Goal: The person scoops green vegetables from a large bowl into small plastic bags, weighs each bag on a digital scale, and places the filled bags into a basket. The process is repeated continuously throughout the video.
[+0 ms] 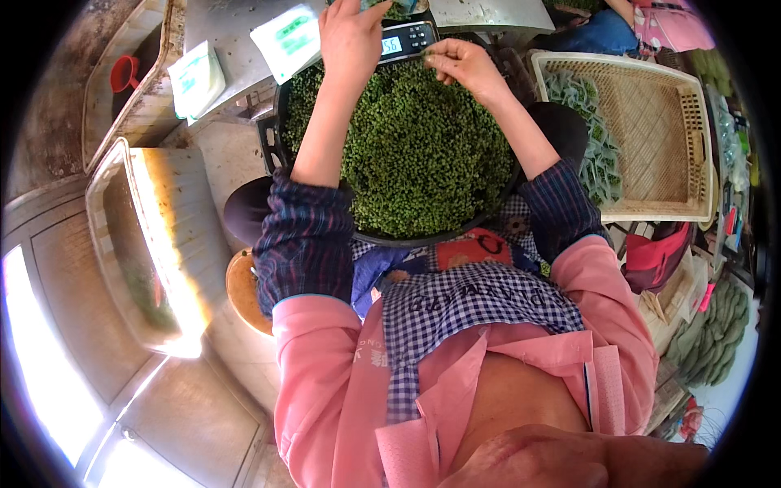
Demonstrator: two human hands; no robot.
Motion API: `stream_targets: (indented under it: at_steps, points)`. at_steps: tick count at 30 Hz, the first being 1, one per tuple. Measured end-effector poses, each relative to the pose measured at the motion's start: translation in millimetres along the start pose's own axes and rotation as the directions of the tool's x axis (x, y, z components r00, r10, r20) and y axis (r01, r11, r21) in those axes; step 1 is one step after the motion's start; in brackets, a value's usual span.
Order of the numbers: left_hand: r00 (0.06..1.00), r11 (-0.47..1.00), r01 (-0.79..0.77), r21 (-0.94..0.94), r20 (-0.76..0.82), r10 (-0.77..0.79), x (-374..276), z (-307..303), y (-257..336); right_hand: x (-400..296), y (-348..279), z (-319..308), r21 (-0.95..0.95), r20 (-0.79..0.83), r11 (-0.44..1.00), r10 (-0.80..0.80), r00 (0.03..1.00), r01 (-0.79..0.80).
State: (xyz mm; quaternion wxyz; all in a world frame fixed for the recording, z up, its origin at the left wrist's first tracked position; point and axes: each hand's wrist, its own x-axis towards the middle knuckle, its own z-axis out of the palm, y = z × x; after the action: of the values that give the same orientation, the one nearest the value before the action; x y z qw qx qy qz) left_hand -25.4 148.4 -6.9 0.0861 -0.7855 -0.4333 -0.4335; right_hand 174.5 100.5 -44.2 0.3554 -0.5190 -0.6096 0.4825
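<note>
A large black tub (pixel 421 241) heaped with small green berries (pixel 427 152), like fresh green peppercorns, sits before my lap. Beyond its far rim is a digital scale (pixel 407 41) with a lit display. On the scale, partly cut off by the top edge, is a clear container or bag holding green berries (pixel 396 8). My left hand (pixel 349 43) reaches beside it, thumb and fingers apart; its fingertips are partly out of frame. My right hand (pixel 465 66) hovers over the heap near the scale's right end, thumb and forefinger pinched on what looks like a small green sprig.
Printed plastic bags (pixel 287 43) and another bag stack (pixel 196 79) lie on the metal table (pixel 235 36). At right, a cream plastic crate (pixel 653 210) holds several filled clear bags (pixel 595 140). An orange basin (pixel 244 293) stands at left. Another person (pixel 665 27) sits at the upper right.
</note>
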Motion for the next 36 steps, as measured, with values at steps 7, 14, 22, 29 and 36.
stream_targets:
  at_steps: [7,14,22,29,36]
  points:
    - [0.967,0.966,0.25,-0.067,-0.034,-0.253,-37,-12,-17,-7,-3,19,-0.004,0.063,0.999,0.046,0.997,-0.046]
    - [0.963,0.958,0.268,-0.1,-0.013,-0.271,-40,-7,-17,-8,-10,22,-0.04,0.07,0.998,0.052,0.996,-0.05]
    - [0.964,0.962,0.262,-0.072,-0.028,-0.265,-44,-10,-18,-8,-13,25,-0.074,0.07,0.997,0.029,0.997,-0.024]
    - [0.959,0.951,0.279,-0.131,-0.02,-0.283,-45,-10,-13,-11,-15,15,-0.327,0.36,0.931,-0.038,0.932,0.165]
    - [0.905,0.892,0.421,-0.164,0.015,-0.424,-73,-32,9,41,-88,13,-0.779,-0.109,0.521,-0.659,0.744,0.347]
